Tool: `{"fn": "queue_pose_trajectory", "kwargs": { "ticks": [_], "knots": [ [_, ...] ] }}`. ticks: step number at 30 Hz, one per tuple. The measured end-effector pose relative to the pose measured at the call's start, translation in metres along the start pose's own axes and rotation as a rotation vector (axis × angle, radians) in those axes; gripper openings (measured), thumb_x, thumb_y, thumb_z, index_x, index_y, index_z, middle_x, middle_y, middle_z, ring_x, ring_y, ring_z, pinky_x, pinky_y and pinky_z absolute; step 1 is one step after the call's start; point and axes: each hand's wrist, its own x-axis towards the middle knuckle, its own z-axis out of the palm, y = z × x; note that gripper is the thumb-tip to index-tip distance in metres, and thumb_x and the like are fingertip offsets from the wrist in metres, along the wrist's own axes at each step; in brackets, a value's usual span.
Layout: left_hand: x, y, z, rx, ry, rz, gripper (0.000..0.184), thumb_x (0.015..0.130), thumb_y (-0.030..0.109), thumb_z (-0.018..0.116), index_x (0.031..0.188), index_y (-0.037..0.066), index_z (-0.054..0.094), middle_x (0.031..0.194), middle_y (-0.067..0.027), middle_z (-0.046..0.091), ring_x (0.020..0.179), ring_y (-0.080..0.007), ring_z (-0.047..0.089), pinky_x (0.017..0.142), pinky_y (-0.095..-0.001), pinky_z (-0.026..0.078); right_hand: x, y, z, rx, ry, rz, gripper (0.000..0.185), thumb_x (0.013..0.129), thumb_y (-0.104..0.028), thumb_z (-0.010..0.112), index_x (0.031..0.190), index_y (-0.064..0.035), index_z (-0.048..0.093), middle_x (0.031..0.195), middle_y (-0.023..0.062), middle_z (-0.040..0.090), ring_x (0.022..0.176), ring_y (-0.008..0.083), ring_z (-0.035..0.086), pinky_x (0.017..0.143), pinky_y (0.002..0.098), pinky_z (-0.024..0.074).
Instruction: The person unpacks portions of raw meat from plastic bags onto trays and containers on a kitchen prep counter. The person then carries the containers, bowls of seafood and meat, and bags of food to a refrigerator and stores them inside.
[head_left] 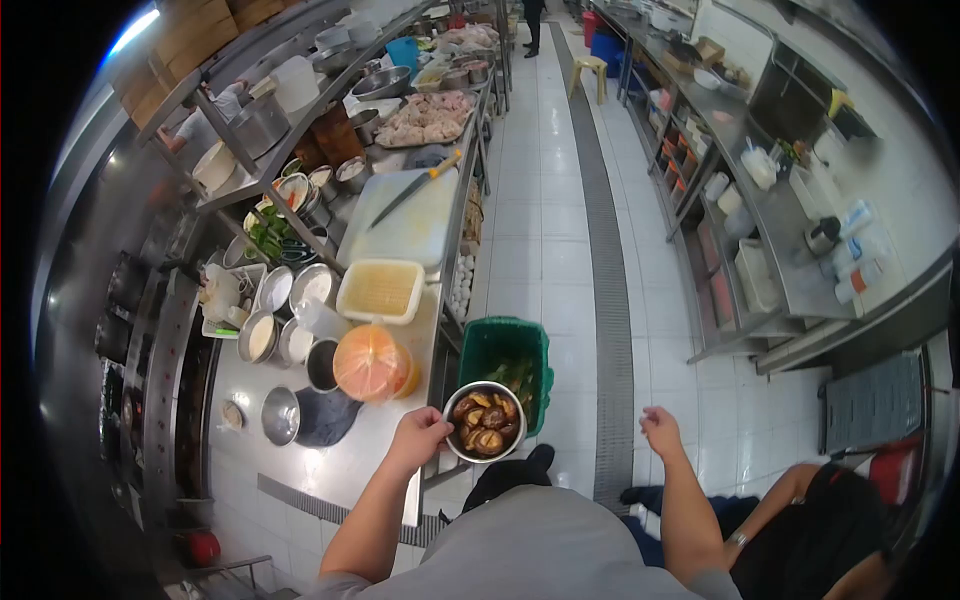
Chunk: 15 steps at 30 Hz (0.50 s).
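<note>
My left hand (422,436) pinches the rim of a round metal bowl (485,422) beside the steel table's edge. Brown mushrooms (487,416) fill much of this bowl. Just beyond it, a green bin (505,350) with leafy scraps inside stands on the floor, partly hidden by the bowl. My right hand (660,430) is raised over the floor at the right, fingers curled, far from the bowl; whether anything small is between its fingers cannot be made out.
The steel table (330,470) at left carries an orange-filled plastic bag (372,363), a tub (381,291), metal bowls and a cutting board (400,215) with a knife (415,189). A person in black (815,530) is low at right. A stool (589,78) stands far ahead.
</note>
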Motion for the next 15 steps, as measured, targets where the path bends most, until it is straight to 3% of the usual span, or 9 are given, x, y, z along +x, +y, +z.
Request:
{"fn": "queue_pose_trajectory", "kwargs": {
  "ticks": [3,5,7,10,12,13,15],
  "knots": [
    [0.044,0.024,0.024,-0.033,-0.009,0.038,0.015,0.09,0.009,0.067,0.078,0.006,0.058,0.073,-0.0004,0.06,0.062,-0.009,0.06,0.059,-0.0244,0.053,0.001,0.015,-0.032,-0.074,-0.006,0.1,0.028,0.088,-0.012,0.066,0.112,0.0021,0.065,0.084,0.0116,0.069,0.067,0.0181,0.067,0.06,0.0316,0.0536],
    [0.074,0.046,0.04,-0.064,-0.017,0.086,0.016,0.089,0.008,0.067,0.077,0.006,0.056,0.072,0.0001,0.059,0.063,-0.0087,0.059,0.059,-0.0244,0.053,0.0,0.074,-0.058,-0.235,0.013,0.099,0.027,0.088,-0.015,0.067,0.109,0.0028,0.066,0.079,0.012,0.069,0.063,0.0197,0.067,0.056,0.0332,0.0538],
    [0.098,0.072,0.056,-0.048,0.003,0.096,0.016,0.089,0.007,0.067,0.077,0.006,0.056,0.072,0.0,0.059,0.063,-0.0088,0.059,0.058,-0.0244,0.053,-0.002,0.221,-0.076,-0.429,0.003,0.068,0.026,0.09,-0.018,0.065,0.106,0.002,0.067,0.077,0.0117,0.069,0.061,0.0204,0.067,0.053,0.0335,0.054],
    [0.136,0.093,0.079,-0.06,0.023,0.103,0.016,0.089,0.007,0.067,0.078,0.006,0.057,0.072,-0.0002,0.059,0.063,-0.009,0.06,0.059,-0.0245,0.054,-0.036,0.319,-0.118,-0.534,-0.418,0.142,0.021,0.091,-0.02,0.057,0.092,-0.0007,0.067,0.076,0.0126,0.068,0.059,0.0219,0.066,0.048,0.0353,0.0528],
    [0.16,0.102,0.096,-0.062,0.066,0.116,0.016,0.088,0.007,0.068,0.077,0.006,0.056,0.072,-0.0003,0.059,0.064,-0.0092,0.06,0.059,-0.0247,0.054,-0.063,0.264,-0.143,-0.069,-0.202,0.757,0.021,0.089,-0.023,0.063,0.082,-0.0039,0.068,0.078,0.0097,0.07,0.064,0.0206,0.069,0.054,0.0364,0.055],
    [0.169,0.105,0.107,-0.074,0.076,0.109,0.016,0.088,0.007,0.068,0.077,0.006,0.056,0.072,-0.0003,0.059,0.064,-0.0092,0.06,0.059,-0.0247,0.054,-0.062,0.254,-0.157,-0.062,-0.182,0.814,0.019,0.088,-0.024,0.064,0.084,-0.0059,0.069,0.081,0.0092,0.07,0.068,0.021,0.069,0.056,0.037,0.0549],
    [0.187,0.116,0.127,-0.126,0.145,0.087,0.016,0.088,0.007,0.068,0.077,0.005,0.056,0.072,-0.0002,0.059,0.064,-0.0094,0.061,0.06,-0.0252,0.055,-0.04,0.247,-0.184,-0.249,-0.309,0.713,0.018,0.087,-0.027,0.064,0.088,-0.0098,0.07,0.087,0.0081,0.071,0.075,0.0216,0.069,0.061,0.0383,0.0546]
  ]
}}
